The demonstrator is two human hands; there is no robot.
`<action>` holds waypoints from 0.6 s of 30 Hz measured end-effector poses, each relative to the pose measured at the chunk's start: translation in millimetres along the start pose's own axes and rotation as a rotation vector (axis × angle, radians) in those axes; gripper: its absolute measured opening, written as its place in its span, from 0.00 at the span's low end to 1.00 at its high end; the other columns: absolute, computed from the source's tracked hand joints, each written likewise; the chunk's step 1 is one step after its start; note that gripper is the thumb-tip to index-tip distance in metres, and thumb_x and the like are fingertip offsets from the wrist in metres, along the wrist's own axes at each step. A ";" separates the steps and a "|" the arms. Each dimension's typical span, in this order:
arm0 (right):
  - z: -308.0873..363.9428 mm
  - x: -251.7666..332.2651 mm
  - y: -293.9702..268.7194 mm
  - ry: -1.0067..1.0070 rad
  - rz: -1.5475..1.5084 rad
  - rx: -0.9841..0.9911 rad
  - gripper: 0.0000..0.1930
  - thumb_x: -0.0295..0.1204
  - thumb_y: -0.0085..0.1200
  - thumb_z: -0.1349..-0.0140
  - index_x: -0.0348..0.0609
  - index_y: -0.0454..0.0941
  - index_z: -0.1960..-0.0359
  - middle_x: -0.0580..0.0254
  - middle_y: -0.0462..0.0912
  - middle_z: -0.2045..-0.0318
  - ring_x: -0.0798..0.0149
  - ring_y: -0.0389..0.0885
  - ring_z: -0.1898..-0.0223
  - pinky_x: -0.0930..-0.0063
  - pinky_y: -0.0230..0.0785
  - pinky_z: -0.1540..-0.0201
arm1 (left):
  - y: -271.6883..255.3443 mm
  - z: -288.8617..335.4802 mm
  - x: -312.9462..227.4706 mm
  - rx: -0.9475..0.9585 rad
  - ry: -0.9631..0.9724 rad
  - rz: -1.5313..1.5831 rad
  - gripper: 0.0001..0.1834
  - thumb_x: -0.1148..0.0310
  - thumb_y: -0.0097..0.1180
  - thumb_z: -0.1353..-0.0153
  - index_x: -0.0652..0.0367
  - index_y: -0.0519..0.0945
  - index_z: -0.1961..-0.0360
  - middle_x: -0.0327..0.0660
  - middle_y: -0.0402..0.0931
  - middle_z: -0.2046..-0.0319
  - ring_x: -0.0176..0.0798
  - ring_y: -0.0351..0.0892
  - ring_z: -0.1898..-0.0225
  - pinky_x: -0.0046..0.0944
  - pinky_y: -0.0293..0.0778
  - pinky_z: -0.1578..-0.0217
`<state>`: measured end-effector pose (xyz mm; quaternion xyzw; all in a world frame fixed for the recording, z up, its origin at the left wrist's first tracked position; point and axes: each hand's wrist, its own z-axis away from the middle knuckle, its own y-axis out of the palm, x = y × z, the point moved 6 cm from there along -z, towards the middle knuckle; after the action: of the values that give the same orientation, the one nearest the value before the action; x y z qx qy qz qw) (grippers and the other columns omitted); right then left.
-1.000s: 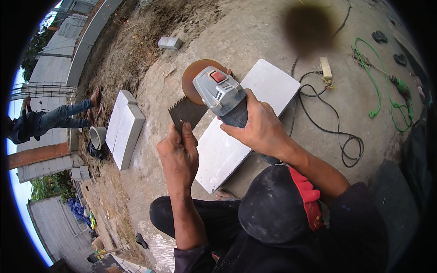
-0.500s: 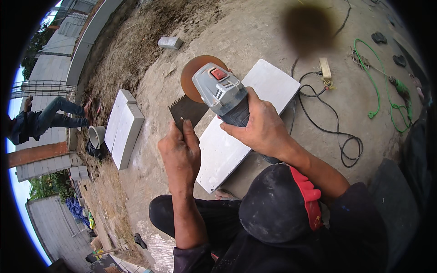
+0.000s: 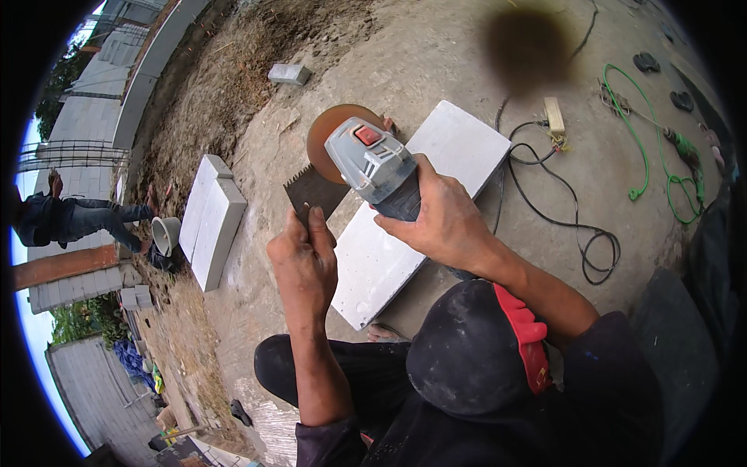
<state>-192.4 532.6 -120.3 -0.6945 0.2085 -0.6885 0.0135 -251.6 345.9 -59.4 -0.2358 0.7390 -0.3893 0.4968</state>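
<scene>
My right hand (image 3: 447, 222) is wrapped round the dark rear body of a grey angle grinder (image 3: 373, 163) with a red switch. Its round brown disc (image 3: 328, 140) lies against or just over the edge of a dark, flat toothed metal blade (image 3: 317, 193); contact is hard to tell. Thumb and fingers of my left hand (image 3: 299, 253) pinch the lower end of that blade, its teeth facing up and left. Under both hands a long white block (image 3: 377, 265) lies slantwise on the ground. The far side of the grinder's grip is hidden.
More white blocks (image 3: 210, 222) sit at left beside a bucket (image 3: 165, 232), near another person (image 3: 85, 218). A small grey block (image 3: 289, 74) lies farther off. At right are a power strip (image 3: 554, 117), a looped black cable (image 3: 580, 226) and a green drill (image 3: 686, 159) with green cord.
The grinder has dipped slightly toward me, its disc now lower along the blade. My left hand has shifted a little left with the blade. The other person's legs have moved.
</scene>
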 end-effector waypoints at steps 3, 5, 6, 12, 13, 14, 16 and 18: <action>-1.9 -4.0 -0.5 -0.003 0.021 -0.007 0.31 0.35 0.73 0.45 0.28 0.70 0.48 0.34 0.86 0.62 0.35 0.87 0.55 0.51 0.78 0.51 | 3.8 0.0 -2.1 0.012 -0.009 0.029 0.13 0.72 0.55 0.26 0.68 0.74 0.70 0.48 0.71 0.86 0.38 0.72 0.85 0.42 0.67 0.79; -2.3 -5.2 -1.3 -0.011 0.024 -0.022 0.31 0.35 0.73 0.45 0.28 0.70 0.49 0.33 0.86 0.63 0.35 0.87 0.56 0.51 0.78 0.52 | 5.9 0.4 -1.6 0.018 -0.005 0.028 0.13 0.72 0.54 0.26 0.68 0.74 0.70 0.47 0.71 0.86 0.38 0.72 0.85 0.42 0.67 0.79; -2.4 -3.5 -1.6 -0.019 0.020 -0.028 0.31 0.35 0.73 0.45 0.28 0.70 0.49 0.33 0.86 0.63 0.35 0.87 0.56 0.51 0.78 0.52 | 4.8 0.6 -1.0 0.022 -0.011 0.026 0.13 0.72 0.54 0.25 0.67 0.74 0.70 0.47 0.71 0.86 0.37 0.72 0.85 0.41 0.67 0.79; -3.3 -3.1 2.2 -0.006 -0.008 -0.001 0.29 0.34 0.73 0.45 0.29 0.70 0.50 0.34 0.86 0.63 0.36 0.88 0.56 0.52 0.79 0.52 | 1.5 -0.6 -0.9 0.002 -0.013 0.045 0.14 0.72 0.54 0.25 0.67 0.74 0.70 0.47 0.70 0.86 0.37 0.71 0.85 0.42 0.66 0.80; -4.1 -3.4 2.4 -0.007 -0.002 -0.007 0.29 0.34 0.73 0.45 0.29 0.70 0.50 0.35 0.86 0.63 0.36 0.88 0.56 0.52 0.79 0.52 | 1.5 -0.9 -0.4 -0.011 -0.020 0.051 0.14 0.72 0.54 0.25 0.67 0.73 0.71 0.47 0.70 0.86 0.38 0.71 0.85 0.42 0.66 0.80; -5.2 -3.9 1.2 -0.005 -0.012 -0.032 0.29 0.34 0.74 0.45 0.29 0.70 0.50 0.36 0.87 0.62 0.37 0.88 0.56 0.53 0.79 0.52 | 3.1 -0.7 0.5 -0.009 -0.019 0.052 0.14 0.72 0.54 0.25 0.67 0.73 0.71 0.47 0.70 0.86 0.38 0.71 0.85 0.42 0.66 0.80; -5.9 -4.4 -0.6 -0.004 -0.022 -0.055 0.29 0.34 0.74 0.45 0.30 0.71 0.50 0.36 0.87 0.62 0.38 0.88 0.56 0.53 0.79 0.51 | 6.0 0.2 1.1 -0.011 -0.007 -0.002 0.14 0.73 0.54 0.26 0.68 0.73 0.71 0.49 0.71 0.86 0.41 0.72 0.86 0.43 0.66 0.80; -6.1 -2.7 -2.8 -0.021 -0.021 -0.064 0.29 0.34 0.74 0.45 0.30 0.71 0.50 0.37 0.87 0.62 0.38 0.89 0.56 0.53 0.79 0.51 | 6.1 0.6 -2.0 -0.012 -0.006 -0.002 0.14 0.73 0.54 0.26 0.68 0.74 0.71 0.49 0.71 0.86 0.42 0.72 0.86 0.44 0.65 0.80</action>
<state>-197.4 537.7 -121.7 -0.7041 0.2228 -0.6741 -0.0137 -250.0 350.8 -63.4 -0.2407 0.7395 -0.3847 0.4972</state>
